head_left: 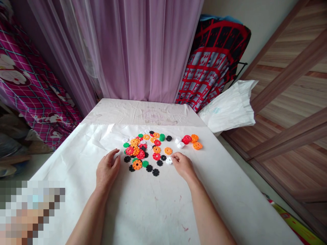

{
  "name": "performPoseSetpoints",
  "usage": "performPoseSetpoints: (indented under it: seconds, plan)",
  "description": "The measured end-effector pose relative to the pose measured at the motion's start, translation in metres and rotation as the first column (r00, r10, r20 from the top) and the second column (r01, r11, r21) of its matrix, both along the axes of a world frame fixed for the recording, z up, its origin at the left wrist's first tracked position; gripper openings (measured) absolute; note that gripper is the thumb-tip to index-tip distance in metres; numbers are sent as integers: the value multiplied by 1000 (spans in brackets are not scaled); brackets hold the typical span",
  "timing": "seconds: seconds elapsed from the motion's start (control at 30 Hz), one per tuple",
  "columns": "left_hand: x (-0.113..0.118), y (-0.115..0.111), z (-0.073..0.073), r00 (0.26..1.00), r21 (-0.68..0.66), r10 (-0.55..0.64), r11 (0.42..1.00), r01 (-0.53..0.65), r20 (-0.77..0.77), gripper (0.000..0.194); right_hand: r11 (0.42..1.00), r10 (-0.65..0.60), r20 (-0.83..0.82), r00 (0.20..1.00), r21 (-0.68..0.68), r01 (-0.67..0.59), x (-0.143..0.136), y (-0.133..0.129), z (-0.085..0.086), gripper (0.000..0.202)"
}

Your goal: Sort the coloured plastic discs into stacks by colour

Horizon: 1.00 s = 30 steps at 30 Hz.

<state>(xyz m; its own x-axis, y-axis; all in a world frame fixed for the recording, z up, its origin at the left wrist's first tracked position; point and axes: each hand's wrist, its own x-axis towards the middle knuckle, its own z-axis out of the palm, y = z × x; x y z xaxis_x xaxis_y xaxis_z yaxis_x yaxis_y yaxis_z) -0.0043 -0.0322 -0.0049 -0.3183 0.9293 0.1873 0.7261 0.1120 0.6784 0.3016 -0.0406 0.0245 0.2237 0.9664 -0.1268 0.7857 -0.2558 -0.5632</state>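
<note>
Notched plastic flower discs in several colours lie heaped and scattered on the white table cover. My right hand (182,165) pinches the edge of a white disc (169,160) at the pile's right side. My left hand (108,168) rests to the left of the pile, thumb and fingers apart, holding nothing. Between my hands are an orange disc (137,165), a green disc (145,164) and a black disc (155,172). Farther right sit small groups by colour: white discs (180,145), red discs (186,139) and orange discs (197,145).
The white cover (153,211) spreads over the table. A white bag (227,107) hangs by its right edge. Purple curtains (143,51) stand behind it, with a red and black patterned cloth (204,64) beside them. Wooden doors (293,92) are at right. A pixelated patch covers the lower left.
</note>
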Motion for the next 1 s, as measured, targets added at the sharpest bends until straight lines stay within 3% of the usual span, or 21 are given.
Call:
performPoseSetpoints:
  seconds: [0.2,0.43,0.7,0.9,1.0]
  plan:
    - [1,0,1,1000,6,0,1000,0,-1,38,993,80,166,983,78,-94,0,-7,4,21]
    - [-1,1,-3,1000,9,-9,1000,9,-16,38,971,232,275,933,-10,-239,-11,-8,6,36]
    - [-1,1,-3,1000,15,-4,1000,5,-20,37,970,243,290,926,-78,-230,-16,0,6,29]
    - [-1,1,-4,1000,20,-13,1000,13,-14,37,965,256,353,900,-144,-218,-19,-1,28,35]
    - [-1,2,-5,999,26,-21,999,21,-25,37,973,232,405,885,-104,-208,-29,8,39,29]
